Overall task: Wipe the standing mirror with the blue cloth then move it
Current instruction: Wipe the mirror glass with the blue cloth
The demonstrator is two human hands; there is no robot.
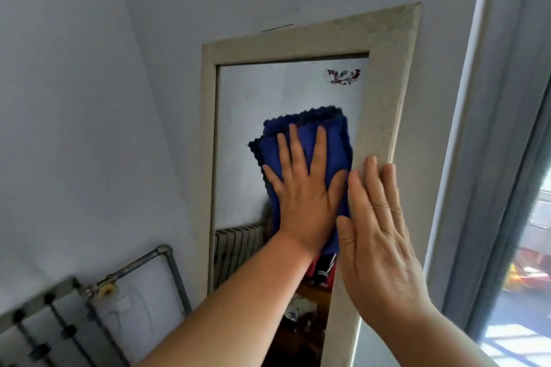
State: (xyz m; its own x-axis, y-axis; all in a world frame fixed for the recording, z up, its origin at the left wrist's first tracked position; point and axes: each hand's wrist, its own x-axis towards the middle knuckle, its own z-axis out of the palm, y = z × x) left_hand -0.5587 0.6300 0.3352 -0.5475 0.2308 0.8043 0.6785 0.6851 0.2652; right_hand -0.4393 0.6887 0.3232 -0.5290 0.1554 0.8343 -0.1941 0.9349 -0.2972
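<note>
At the lower left, a grey metal radiator (38,325) and a bent grey pipe (140,265) stand against the pale wall (89,98). Next to them the tall standing mirror with a pale beige, dusty frame (268,92) appears to lean on this wall, so I judge it can slide or tip if it is pushed on one side only. The folded dark blue cloth with a scalloped edge (316,134) lies flat on the upper right part of the glass, close to the inner edge of the frame. The left hand (304,197) covers the lower part of the cloth with straight, spread fingers. It pinches nothing; the wide palm probably serves to press much cloth on the glass. Just beside it, the right hand (378,226) lies flat on the right bar of the frame, with fingers straight and pressed together, probably to steady the mirror against the wiping push. The wiping step is in hand; the moving is not yet begun. At the far right is a grey window frame (507,158) with daylight.
</note>
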